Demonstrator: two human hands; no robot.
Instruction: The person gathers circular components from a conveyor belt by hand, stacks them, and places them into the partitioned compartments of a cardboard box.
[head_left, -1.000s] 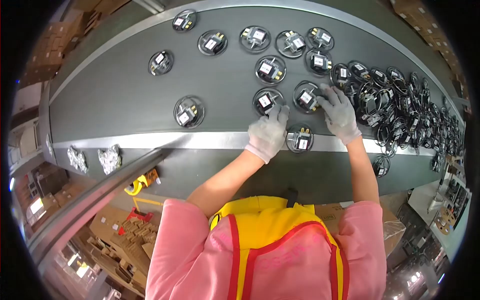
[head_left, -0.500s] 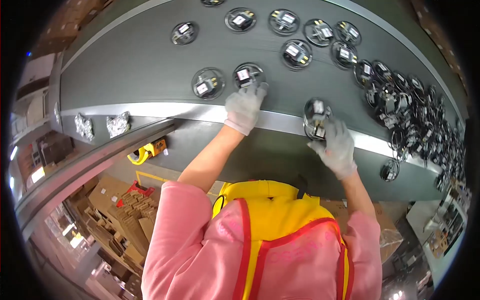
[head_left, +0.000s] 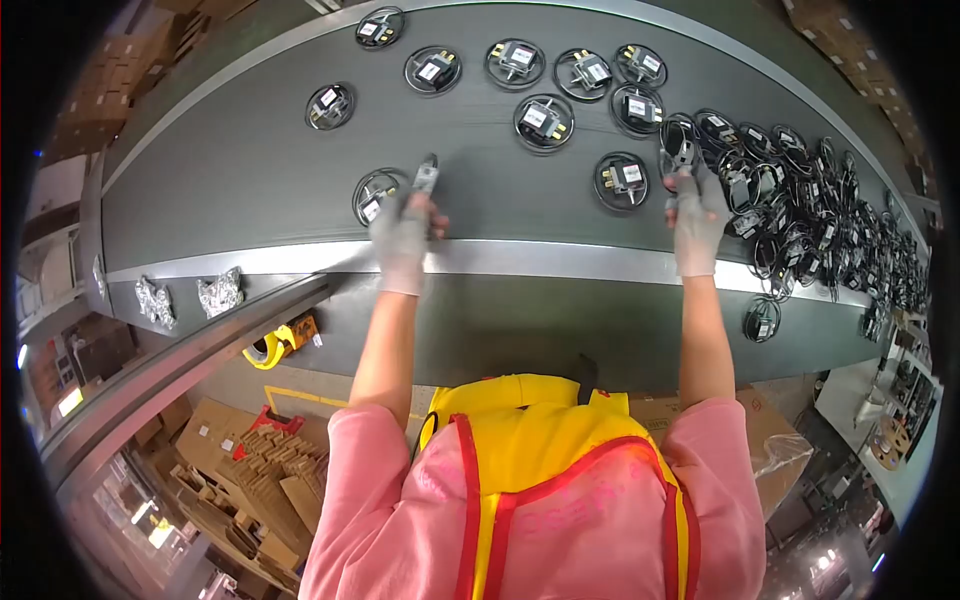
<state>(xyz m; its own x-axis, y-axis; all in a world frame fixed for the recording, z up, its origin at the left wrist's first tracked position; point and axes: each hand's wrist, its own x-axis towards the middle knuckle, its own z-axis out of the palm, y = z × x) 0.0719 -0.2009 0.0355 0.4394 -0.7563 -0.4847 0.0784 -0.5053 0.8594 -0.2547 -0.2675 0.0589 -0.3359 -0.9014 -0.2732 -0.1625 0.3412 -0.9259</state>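
My left hand (head_left: 400, 240), in a pale glove and blurred, pinches a capillary thermostat (head_left: 428, 175) that is tipped up on its edge above the conveyor belt. Just left of it another coiled thermostat (head_left: 378, 195) lies partly behind that hand. My right hand (head_left: 700, 225), gloved too, has its fingers closed on a thermostat (head_left: 682, 150) at the near end of the heap. Between the hands, nearer the right one, a labelled thermostat (head_left: 622, 182) with a black coil lies flat on the belt.
Several coiled thermostats (head_left: 515, 62) lie spread along the belt's far side. A dense heap of them (head_left: 820, 220) covers its right end. A metal rail (head_left: 540, 258) edges the near side. Two crumpled silvery bundles (head_left: 220, 292) sit at left, above a yellow tape roll (head_left: 264, 350).
My right hand has let go of one thermostat on the belt and moved to another by the heap. My left hand has tipped its thermostat up. The view has shifted.
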